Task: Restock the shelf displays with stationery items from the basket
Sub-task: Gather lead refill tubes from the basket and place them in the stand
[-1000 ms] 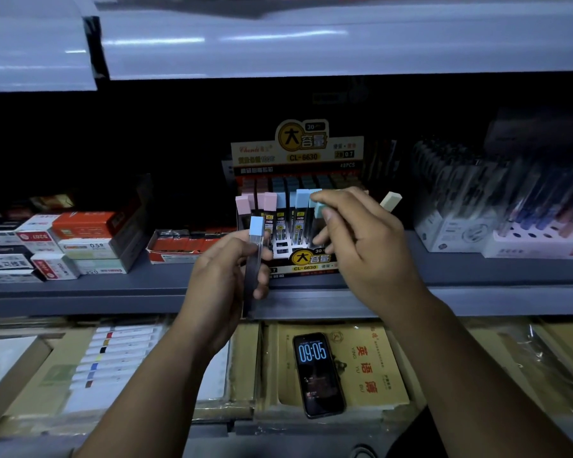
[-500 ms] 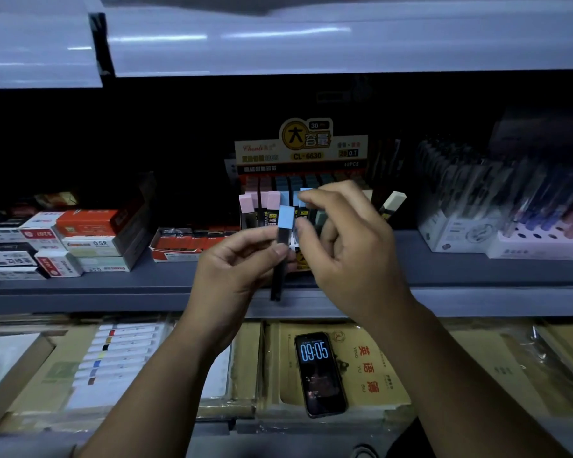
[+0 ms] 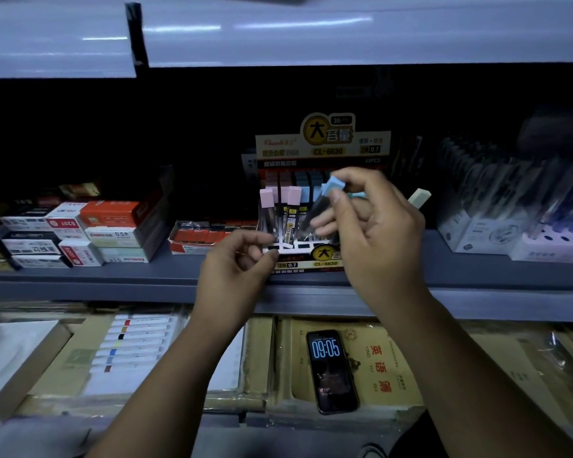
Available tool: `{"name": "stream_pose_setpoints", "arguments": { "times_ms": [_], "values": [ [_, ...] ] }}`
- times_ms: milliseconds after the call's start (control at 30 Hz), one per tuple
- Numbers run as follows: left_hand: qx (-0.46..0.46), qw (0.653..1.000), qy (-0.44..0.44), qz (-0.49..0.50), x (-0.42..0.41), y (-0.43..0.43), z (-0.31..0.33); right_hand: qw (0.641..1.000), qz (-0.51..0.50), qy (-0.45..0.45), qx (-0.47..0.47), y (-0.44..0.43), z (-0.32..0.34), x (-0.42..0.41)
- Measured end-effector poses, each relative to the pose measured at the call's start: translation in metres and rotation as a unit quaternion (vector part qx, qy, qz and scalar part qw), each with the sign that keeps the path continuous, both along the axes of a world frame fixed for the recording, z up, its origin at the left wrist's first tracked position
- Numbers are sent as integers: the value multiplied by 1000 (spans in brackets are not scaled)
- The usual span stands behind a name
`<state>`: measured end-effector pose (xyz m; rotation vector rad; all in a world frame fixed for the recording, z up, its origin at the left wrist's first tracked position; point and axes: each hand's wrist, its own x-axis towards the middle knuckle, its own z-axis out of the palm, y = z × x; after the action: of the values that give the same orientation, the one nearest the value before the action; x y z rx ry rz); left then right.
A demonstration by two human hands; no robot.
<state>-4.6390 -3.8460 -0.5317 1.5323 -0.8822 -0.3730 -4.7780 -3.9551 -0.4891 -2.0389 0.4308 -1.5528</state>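
Stock in hand: one blue-capped lead tube (image 3: 321, 204), pinched near its cap between thumb and forefinger of the right hand (image 3: 374, 233), tilted with its lower end toward the display box (image 3: 325, 261) and not yet seated. Location: above the box's white slotted grid, just right of the pink-capped tubes (image 3: 267, 198) standing upright in the near left slots. Further stock: a pale green cap (image 3: 419, 197) juts out past the right side of the same hand, apparently another tube held in the palm; that grip is hidden. Left hand (image 3: 239, 269): fingers loosely curled, nothing visible in them, fingertips just beside the box's near left corner. Fixture: grey shelf (image 3: 113, 280), with lead cartons (image 3: 113, 233) to the left and a pen display (image 3: 477, 233) to the right. Below: a phone (image 3: 331, 370) lying on yellow notebooks. Hazards, as judged: the slanted tube may miss its slot and lodge on the grid, or knock the pink-capped neighbours askew; the light pinch near the cap leaves the long body free to swing; spare tubes in the palm may slip while the fingers work, falling to the lower shelf by the phone.
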Motion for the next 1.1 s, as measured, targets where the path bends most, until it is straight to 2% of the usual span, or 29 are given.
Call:
{"name": "stream_pose_setpoints", "arguments": {
  "times_ms": [133, 467, 733, 900, 1100],
  "values": [
    [26, 998, -51, 37, 3, 1, -4, 1000, -7, 24, -15, 1, -4, 3],
    [34, 998, -35, 34, 6, 3, -3, 993, 57, 101, -26, 3, 5, 1],
    [43, 998, -36, 27, 5, 5, -1, 986, 0, 156, -61, 5, -7, 9],
    [42, 998, -36, 13, 4, 11, -2, 979, -27, 197, -52, 11, -8, 12],
    [44, 998, -42, 13, 4, 17, -1, 980, -24, 187, -70, 20, -8, 13]
  ]
}}
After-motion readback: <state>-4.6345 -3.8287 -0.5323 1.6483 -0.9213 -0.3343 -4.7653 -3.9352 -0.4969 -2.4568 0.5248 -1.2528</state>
